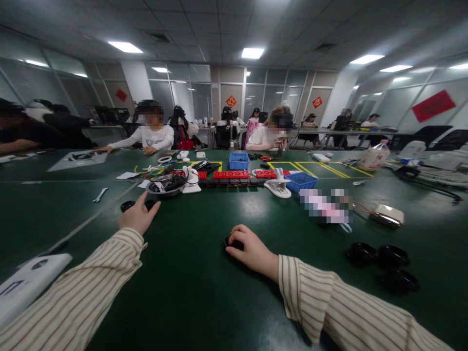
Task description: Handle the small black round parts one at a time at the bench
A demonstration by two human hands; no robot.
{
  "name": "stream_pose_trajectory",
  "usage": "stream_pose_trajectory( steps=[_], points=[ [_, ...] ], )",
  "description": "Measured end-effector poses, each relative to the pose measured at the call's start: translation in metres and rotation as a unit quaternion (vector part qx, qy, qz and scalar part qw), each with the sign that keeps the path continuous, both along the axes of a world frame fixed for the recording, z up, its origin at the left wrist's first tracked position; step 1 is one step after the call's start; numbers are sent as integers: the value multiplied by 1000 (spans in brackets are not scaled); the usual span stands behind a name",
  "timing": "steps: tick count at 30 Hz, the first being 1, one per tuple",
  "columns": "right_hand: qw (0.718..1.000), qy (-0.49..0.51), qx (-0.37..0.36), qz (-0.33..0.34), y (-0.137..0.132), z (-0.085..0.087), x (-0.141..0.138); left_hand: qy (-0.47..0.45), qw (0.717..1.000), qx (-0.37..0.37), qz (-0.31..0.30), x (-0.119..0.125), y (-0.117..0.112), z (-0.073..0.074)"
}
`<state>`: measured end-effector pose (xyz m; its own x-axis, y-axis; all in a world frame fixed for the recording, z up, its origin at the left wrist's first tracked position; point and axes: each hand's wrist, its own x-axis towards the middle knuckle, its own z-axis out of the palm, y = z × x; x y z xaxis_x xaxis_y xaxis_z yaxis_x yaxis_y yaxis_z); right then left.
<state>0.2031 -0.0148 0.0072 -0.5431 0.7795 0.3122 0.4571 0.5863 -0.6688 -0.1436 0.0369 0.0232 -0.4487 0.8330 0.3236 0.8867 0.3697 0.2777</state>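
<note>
My left hand (137, 218) is beside a small black ring-like part (127, 205), its thumb and index finger stretched apart. Another dark part shows between thumb and index finger, mostly hidden, and I cannot tell whether the hand touches it. Near the middle of the table, the fingers of my right hand (252, 247) curl over a small black round part (237, 243) resting on the green surface. Off to the right stand several more black ring-shaped parts (393, 255). Beyond my left hand lies a metal bowl (166, 193) filled with black cables.
Red and black strips (231, 174) run across the table between two white clips (278, 184). Blue baskets (302, 181) stand nearby. A wrench (100, 195) lies at left, a white box (32, 287) at near left, and a white-and-gold case (388, 215) at right. People sit opposite.
</note>
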Motion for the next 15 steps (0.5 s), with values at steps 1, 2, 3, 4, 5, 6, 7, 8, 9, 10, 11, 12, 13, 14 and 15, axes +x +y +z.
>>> stream_pose_trajectory(
  steps=[1,2,3,4,5,6,7,8,9,10,11,12,13,14,15],
  points=[
    [1000,2,0,-2,0,0,0,11,999,16,-40,13,-6,2],
    [1000,5,0,-4,0,0,0,35,991,46,-119,30,-14,3],
    [1000,8,0,-7,0,0,-1,56,975,72,-201,48,-22,2],
    [1000,12,1,-11,-1,-1,-1,65,951,85,-289,69,-30,1],
    [1000,17,2,-15,-1,-1,-1,63,923,94,-366,89,-38,-2],
    [1000,21,3,-20,-1,-1,-2,60,895,91,-432,109,-45,-6],
    [999,31,4,-27,-1,-2,-2,58,874,80,-475,127,-51,-10],
    [998,47,7,-36,-1,-2,-2,49,862,64,-501,143,-55,-14],
    [997,67,12,-46,-1,-2,-2,34,851,39,-522,155,-58,-18],
    [994,89,18,-59,0,-3,-2,18,845,14,-535,163,-59,-21],
    [991,110,23,-73,0,-3,-1,2,840,-11,-542,169,-59,-24],
    [988,128,29,-87,1,-4,-1,-13,837,-28,-546,173,-57,-25],
    [985,139,32,-101,3,-5,0,-24,832,-39,-553,175,-56,-25],
    [983,144,33,-111,4,-5,0,-31,826,-45,-561,177,-54,-24],
    [982,147,33,-117,5,-6,0,-34,820,-46,-570,178,-53,-23]
  ],
)
